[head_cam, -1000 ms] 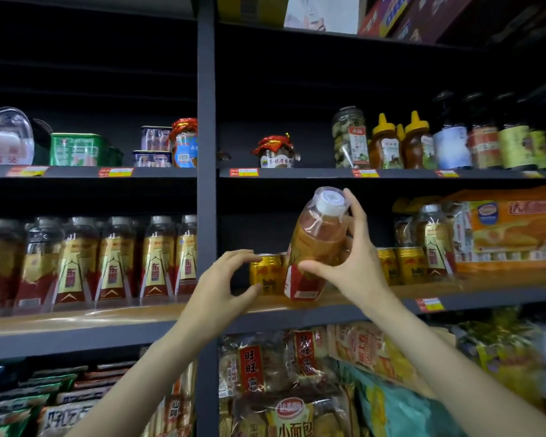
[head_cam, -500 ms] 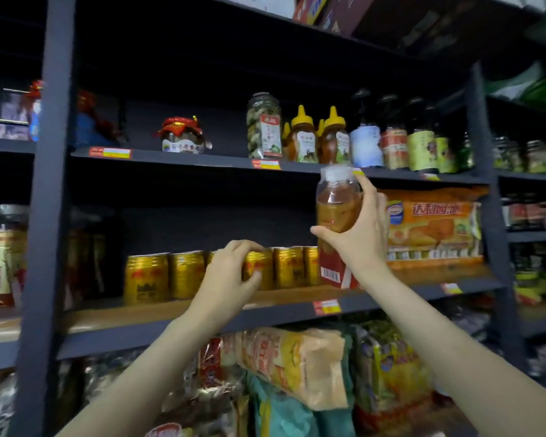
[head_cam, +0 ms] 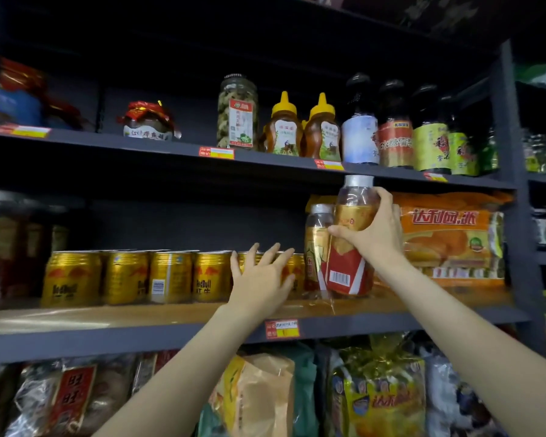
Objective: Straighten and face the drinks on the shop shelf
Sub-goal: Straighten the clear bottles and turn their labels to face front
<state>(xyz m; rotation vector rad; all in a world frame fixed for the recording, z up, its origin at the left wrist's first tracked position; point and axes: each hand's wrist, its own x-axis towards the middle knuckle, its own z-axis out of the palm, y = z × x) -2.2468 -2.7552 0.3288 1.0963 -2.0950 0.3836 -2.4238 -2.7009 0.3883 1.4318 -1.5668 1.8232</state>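
The right hand (head_cam: 372, 234) grips a tea bottle (head_cam: 349, 244) round its middle, fingers (head_cam: 386, 205) and thumb wrapped about it. The bottle stands upright, long axis vertical, its base at or just above the wooden shelf (head_cam: 139, 313); whether it has touched down is hard to tell from here. Its barcode side faces out, so by my reading it needs a turn about its own axis before it is properly faced. A second bottle (head_cam: 316, 244) of the same kind stands just behind and to its left, touching or nearly so.

The left hand (head_cam: 260, 280) is spread wide and holds nothing, fingers straight and reaching at the gold cans (head_cam: 123, 275), over the rightmost ones in the row. It lies left of the held bottle and lower, so the right hand is the one placed to finish the bottle, while the left is nearer the cans. Some cans show their logo, at least one shows its barcode.

Right of the bottle, close by, lies an orange cake pack (head_cam: 448, 238). The shelf above (head_cam: 265, 157) carries jars, honey bottles (head_cam: 303, 127) and dark sauce bottles; its front edge hangs just over the bottle's cap, leaving little room to lift. Bagged snacks fill the shelf below. The shop is dim.
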